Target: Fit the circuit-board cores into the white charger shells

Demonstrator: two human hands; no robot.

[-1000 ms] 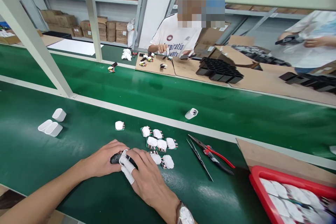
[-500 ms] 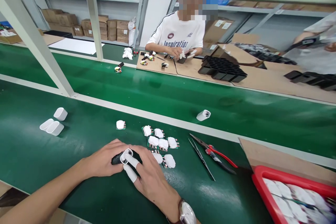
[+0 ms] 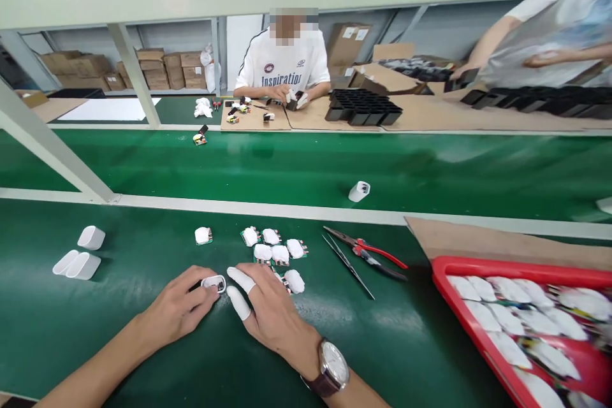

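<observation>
My left hand (image 3: 179, 309) lies on the green mat, its fingers curled around a small white housing (image 3: 213, 283) with a dark part showing inside and behind it. My right hand (image 3: 270, 315) rests flat just right of it, fingers stretched out and holding nothing. It wears white finger cots on two fingers, and a watch (image 3: 333, 363) is on its wrist. Just beyond the right fingertips lies a cluster of several small circuit boards with white pads (image 3: 273, 250). One more board (image 3: 203, 235) lies apart to the left.
Three empty white housings (image 3: 76, 256) lie at the left. Red-handled pliers (image 3: 370, 252) and tweezers (image 3: 348, 259) lie right of the boards. A red tray (image 3: 478, 265) of padded boards sits on cardboard (image 3: 478, 241). A white housing (image 3: 359, 191) lies on the belt. Across it, a person (image 3: 284, 67) works beside black trays (image 3: 363, 107).
My right hand has let go of the housing and spread flat beside it. My left hand still holds the housing. The view has shifted, showing more of the red tray.
</observation>
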